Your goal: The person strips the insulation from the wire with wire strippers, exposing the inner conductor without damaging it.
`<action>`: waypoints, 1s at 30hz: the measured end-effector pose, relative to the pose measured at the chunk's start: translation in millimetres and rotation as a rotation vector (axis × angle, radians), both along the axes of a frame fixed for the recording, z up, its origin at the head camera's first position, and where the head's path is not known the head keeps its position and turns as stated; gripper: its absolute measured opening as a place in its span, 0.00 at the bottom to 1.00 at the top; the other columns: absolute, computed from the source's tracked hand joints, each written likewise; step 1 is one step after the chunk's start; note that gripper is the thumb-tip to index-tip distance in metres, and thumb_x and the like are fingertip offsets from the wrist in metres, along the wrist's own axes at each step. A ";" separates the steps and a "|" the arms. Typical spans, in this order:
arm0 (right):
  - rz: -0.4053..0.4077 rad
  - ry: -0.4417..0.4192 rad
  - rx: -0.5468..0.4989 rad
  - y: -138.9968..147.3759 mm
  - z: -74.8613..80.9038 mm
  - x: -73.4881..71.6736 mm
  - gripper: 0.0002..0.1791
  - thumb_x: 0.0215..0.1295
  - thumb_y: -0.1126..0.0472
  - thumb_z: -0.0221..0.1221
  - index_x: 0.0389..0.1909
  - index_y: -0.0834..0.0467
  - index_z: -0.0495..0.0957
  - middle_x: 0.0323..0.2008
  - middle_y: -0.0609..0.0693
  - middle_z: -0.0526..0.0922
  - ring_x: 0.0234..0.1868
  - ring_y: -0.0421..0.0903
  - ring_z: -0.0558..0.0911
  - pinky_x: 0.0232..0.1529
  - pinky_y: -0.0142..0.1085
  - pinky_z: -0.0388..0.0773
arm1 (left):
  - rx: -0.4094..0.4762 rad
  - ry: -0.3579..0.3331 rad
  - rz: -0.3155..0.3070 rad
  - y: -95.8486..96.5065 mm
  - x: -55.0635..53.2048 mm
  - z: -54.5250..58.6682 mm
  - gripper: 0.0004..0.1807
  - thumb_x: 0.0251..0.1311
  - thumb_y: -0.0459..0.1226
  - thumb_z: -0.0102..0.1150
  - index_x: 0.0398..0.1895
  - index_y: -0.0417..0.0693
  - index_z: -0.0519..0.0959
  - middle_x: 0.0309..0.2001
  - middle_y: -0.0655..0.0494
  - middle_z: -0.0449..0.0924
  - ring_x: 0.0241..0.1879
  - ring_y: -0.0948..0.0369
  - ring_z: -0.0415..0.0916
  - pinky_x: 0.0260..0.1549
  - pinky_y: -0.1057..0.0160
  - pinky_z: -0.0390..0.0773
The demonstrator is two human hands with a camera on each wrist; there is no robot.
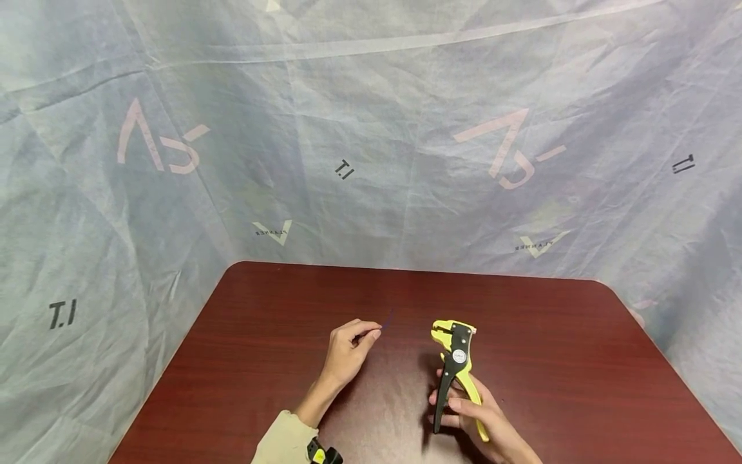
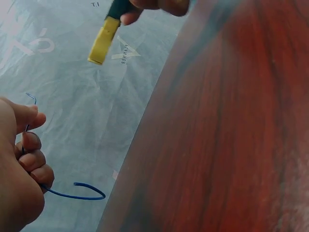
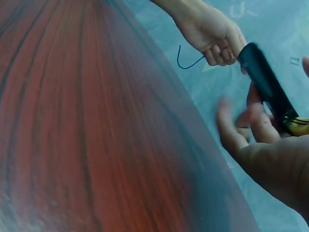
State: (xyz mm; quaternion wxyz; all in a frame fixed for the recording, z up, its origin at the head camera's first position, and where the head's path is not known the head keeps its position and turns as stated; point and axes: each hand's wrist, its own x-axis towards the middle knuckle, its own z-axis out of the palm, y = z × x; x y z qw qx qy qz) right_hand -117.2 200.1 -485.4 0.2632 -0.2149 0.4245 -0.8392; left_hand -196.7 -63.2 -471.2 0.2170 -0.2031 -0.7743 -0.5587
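A thin blue wire (image 2: 82,197) is pinched between the thumb and forefinger of my left hand (image 1: 346,353). In the left wrist view, one short bent end pokes out above the fingertips, while a longer part curls out below the curled fingers. My right hand (image 1: 493,415) holds a yellow and black wire stripper (image 1: 459,356) by its yellow handle, the tool's head pointing up and away. The black handle (image 3: 265,82) stands apart from the yellow one, with fingers behind it. A gap separates the stripper's head from the wire.
Both hands are above a dark red wood-grain table (image 1: 261,309) with rounded far corners. Grey printed cloth (image 1: 371,129) hangs behind the table and along its sides. A black and yellow band (image 1: 321,453) sits at the left sleeve cuff.
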 end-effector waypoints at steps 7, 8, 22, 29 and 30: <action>0.062 -0.063 -0.049 -0.5 -4.4 2.1 0.35 0.71 0.77 0.34 0.73 0.46 0.51 0.56 0.55 0.77 0.58 0.55 0.80 0.56 0.56 0.77 | 0.002 0.060 -0.004 -3.1 -4.2 -7.9 0.03 0.56 0.27 0.63 0.31 0.38 0.85 0.22 0.51 0.78 0.21 0.71 0.62 0.19 0.72 0.65; 0.055 -0.086 -0.023 -0.4 -3.5 2.3 0.35 0.71 0.77 0.36 0.73 0.44 0.52 0.54 0.53 0.77 0.57 0.53 0.81 0.56 0.56 0.77 | 0.000 0.067 -0.008 -4.0 -5.3 -9.7 0.03 0.56 0.27 0.63 0.30 0.38 0.85 0.22 0.52 0.78 0.21 0.72 0.62 0.19 0.73 0.65; 0.092 -0.096 -0.068 -4.0 3.0 -3.6 0.28 0.77 0.68 0.30 0.74 0.47 0.53 0.53 0.52 0.80 0.52 0.48 0.82 0.56 0.45 0.78 | -0.023 0.170 0.057 1.6 -3.3 -4.2 0.05 0.49 0.20 0.64 0.28 0.35 0.84 0.16 0.49 0.70 0.17 0.66 0.60 0.20 0.83 0.57; 0.188 0.036 -0.134 -7.5 2.3 -7.8 0.29 0.76 0.69 0.31 0.76 0.54 0.45 0.54 0.55 0.78 0.54 0.51 0.81 0.57 0.47 0.78 | -0.046 0.205 0.029 -2.4 -1.5 4.0 0.04 0.54 0.28 0.65 0.32 0.39 0.86 0.17 0.55 0.71 0.19 0.68 0.62 0.20 0.80 0.61; 0.200 0.044 -0.135 -8.1 2.9 -8.3 0.29 0.76 0.69 0.31 0.76 0.54 0.44 0.54 0.55 0.78 0.55 0.52 0.81 0.58 0.49 0.77 | -0.050 0.218 0.025 -2.9 -1.6 4.9 0.04 0.55 0.28 0.65 0.32 0.40 0.86 0.17 0.55 0.72 0.20 0.67 0.63 0.21 0.78 0.63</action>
